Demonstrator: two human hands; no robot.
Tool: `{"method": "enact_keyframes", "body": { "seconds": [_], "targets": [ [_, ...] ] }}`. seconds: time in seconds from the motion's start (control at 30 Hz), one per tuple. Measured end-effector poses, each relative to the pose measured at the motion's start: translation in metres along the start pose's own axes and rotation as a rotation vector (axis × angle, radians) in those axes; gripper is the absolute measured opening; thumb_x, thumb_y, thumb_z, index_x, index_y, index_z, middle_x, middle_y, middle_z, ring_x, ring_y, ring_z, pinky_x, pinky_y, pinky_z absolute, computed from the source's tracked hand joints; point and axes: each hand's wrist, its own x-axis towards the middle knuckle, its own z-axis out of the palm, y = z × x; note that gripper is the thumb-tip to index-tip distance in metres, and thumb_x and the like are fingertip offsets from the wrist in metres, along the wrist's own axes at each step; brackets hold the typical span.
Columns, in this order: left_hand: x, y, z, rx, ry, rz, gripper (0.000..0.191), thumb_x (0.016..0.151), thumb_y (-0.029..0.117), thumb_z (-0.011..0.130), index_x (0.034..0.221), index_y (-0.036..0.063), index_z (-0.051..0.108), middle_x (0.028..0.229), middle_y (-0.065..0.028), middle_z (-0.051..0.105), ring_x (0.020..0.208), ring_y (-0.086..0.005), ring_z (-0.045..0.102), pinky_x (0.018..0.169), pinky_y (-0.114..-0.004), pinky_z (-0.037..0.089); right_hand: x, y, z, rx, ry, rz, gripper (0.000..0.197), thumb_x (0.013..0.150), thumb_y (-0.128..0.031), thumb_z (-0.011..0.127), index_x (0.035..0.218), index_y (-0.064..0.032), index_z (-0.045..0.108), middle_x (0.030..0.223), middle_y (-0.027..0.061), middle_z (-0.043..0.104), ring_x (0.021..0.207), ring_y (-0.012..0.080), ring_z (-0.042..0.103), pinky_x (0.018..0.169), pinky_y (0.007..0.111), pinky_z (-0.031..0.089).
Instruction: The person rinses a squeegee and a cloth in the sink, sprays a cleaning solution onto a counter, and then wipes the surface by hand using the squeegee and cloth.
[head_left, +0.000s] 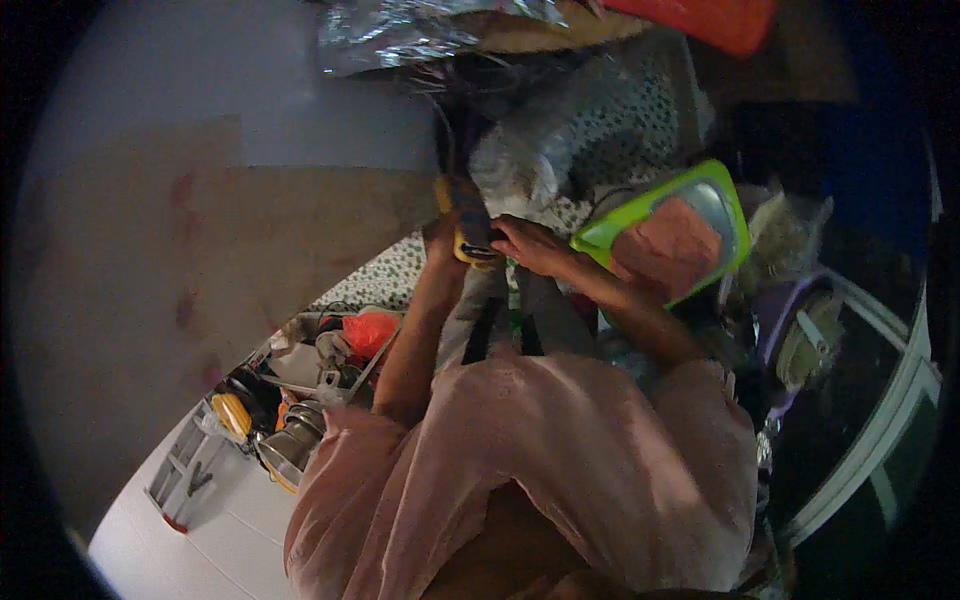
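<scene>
In the head view a dark and yellow tool, perhaps a power tool, stands out in front of my legs, with a cable or strap running up from it. My left hand grips its left side. My right hand is at its right side, fingertips at or against it; whether they touch is hard to tell. Just right of that hand lies a bright green tray holding a pinkish-brown lump or powder. Beyond the tool is crumpled clear plastic.
A brown and grey wall or panel fills the left. Pots, a red bag and a stepladder are at lower left. A purple basin stands right, near a white frame. Silvery foil lies at the top.
</scene>
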Motion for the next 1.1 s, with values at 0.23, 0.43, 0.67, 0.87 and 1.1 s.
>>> {"method": "enact_keyframes", "body": {
  "seconds": [0.23,0.43,0.67,0.87,1.1],
  "targets": [
    [-0.039,0.025,0.084,-0.009,-0.136,0.061,0.027,0.086,0.027,0.053,0.101,0.0055,0.055,0.090,-0.0054,0.062,0.076,-0.0185,0.060,0.065,-0.034,0.050,0.002,-0.018,-0.024,-0.017,0.043,0.115,0.033,0.088,-0.031,0.048,0.105,-0.0035,0.044,0.092,0.0237,0.055,0.086,0.0399,0.055,0.070,0.044,0.044],
    [-0.024,0.030,0.053,-0.186,-0.152,-0.121,0.035,0.085,0.032,0.053,0.107,0.0049,0.054,0.095,-0.0078,0.062,0.082,-0.0209,0.061,0.072,-0.035,0.051,0.022,0.018,0.008,0.009,0.155,-0.049,0.031,0.085,-0.028,0.055,0.103,-0.0049,0.045,0.082,0.0174,0.059,0.075,0.0333,0.058,0.064,0.040,0.045],
    [-0.010,0.023,0.028,-0.089,-0.890,-0.074,0.035,0.088,0.034,0.049,0.109,0.0067,0.051,0.096,-0.0084,0.059,0.089,-0.0238,0.058,0.078,-0.038,0.050,0.027,0.009,-0.005,-0.069,0.018,-0.047,0.046,0.085,-0.045,0.053,0.099,-0.0016,0.049,0.092,0.0178,0.061,0.081,0.0322,0.060,0.070,0.039,0.046],
    [0.026,-0.005,-0.004,-0.005,-0.296,-0.065,0.034,0.089,0.037,0.046,0.105,0.0076,0.052,0.096,-0.0083,0.060,0.087,-0.0225,0.058,0.077,-0.037,0.049,0.017,0.005,0.011,0.060,0.201,-0.028,0.028,0.089,-0.025,0.053,0.100,-0.0026,0.041,0.078,0.0146,0.056,0.073,0.0299,0.058,0.062,0.039,0.044],
    [-0.009,0.028,-0.028,-0.093,-0.322,-0.056,0.037,0.091,0.038,0.044,0.108,0.0068,0.052,0.097,-0.0073,0.060,0.088,-0.0212,0.058,0.078,-0.037,0.048,0.018,-0.037,-0.004,0.093,0.060,0.155,0.040,0.088,-0.029,0.049,0.116,-0.0009,0.042,0.089,0.0162,0.061,0.082,0.0339,0.059,0.070,0.040,0.046]
  ]
}}
